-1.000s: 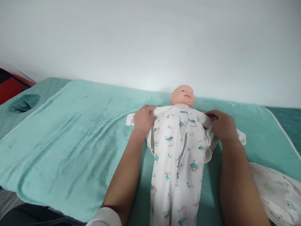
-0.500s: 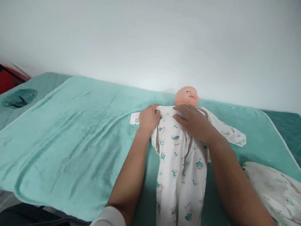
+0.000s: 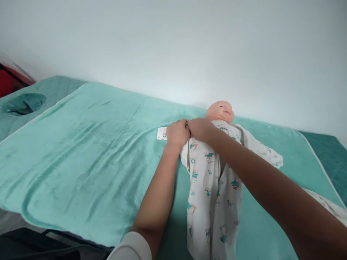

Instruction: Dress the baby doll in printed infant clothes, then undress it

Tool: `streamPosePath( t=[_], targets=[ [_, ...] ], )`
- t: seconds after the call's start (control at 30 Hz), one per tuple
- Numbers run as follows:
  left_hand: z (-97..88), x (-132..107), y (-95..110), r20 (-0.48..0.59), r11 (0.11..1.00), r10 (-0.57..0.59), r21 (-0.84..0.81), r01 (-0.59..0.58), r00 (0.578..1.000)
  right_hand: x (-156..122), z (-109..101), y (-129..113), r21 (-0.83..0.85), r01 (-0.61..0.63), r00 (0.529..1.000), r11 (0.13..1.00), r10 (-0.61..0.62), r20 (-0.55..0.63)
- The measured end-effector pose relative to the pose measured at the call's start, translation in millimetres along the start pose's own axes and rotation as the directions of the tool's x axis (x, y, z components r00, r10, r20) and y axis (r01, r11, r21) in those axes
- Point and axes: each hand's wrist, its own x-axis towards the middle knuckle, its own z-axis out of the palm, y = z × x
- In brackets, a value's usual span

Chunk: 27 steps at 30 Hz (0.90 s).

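Observation:
A baby doll (image 3: 220,110) lies on its back with its head toward the wall. White baby clothes (image 3: 203,187) with a teal and pink animal print cover its body, the legs stretching toward me. One sleeve (image 3: 257,146) spreads out to the right; the cuff of the other shows left of my hands. My left hand (image 3: 178,133) is closed on the clothes at the doll's shoulder on the left. Right beside it, touching, my right hand (image 3: 200,129) has its fingers curled over the cloth at the same shoulder. The fingertips of both hands are hidden.
A teal plush blanket (image 3: 89,155) with wrinkles covers the padded bed, which has a round hole (image 3: 24,104) at far left. A white wall (image 3: 173,47) rises behind. Another printed white cloth (image 3: 328,204) lies at the right edge, partly behind my right forearm.
My right hand has moved left from the doll's upper chest to meet my left hand at the shoulder, and its fingers have closed. The view has shifted slightly.

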Motion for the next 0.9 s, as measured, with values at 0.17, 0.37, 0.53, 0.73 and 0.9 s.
streamPosePath(
  t=[0.17, 0.37, 0.53, 0.73, 0.9],
  targets=[
    [2.4, -3, -2, -0.049, 0.999, 0.016, -0.035, -0.018, 0.999, -5, -4, 9, -0.02, 0.035, 0.998, 0.999, -0.036, -0.049],
    [2.0, -11, -9, -0.085, 0.995, -0.014, -0.095, 0.006, 0.996, -27, -11, 27, -0.047, -0.005, 0.999, 0.999, 0.003, -0.047],
    [5.9, -20, -20, -0.119, 0.985, -0.065, -0.164, 0.045, 0.991, -48, -19, 41, -0.021, -0.057, 0.994, 0.998, 0.055, -0.094],
    [14.5, -26, -29, -0.126, 0.971, -0.072, -0.236, 0.041, 0.989, -69, -20, 53, -0.058, -0.065, 0.978, 0.996, 0.052, -0.201],
    [10.5, -29, -28, -0.132, 0.979, -0.034, -0.204, 0.006, 0.991, -76, -23, 50, 0.007, -0.083, 0.971, 0.996, 0.083, -0.223]
  ],
)
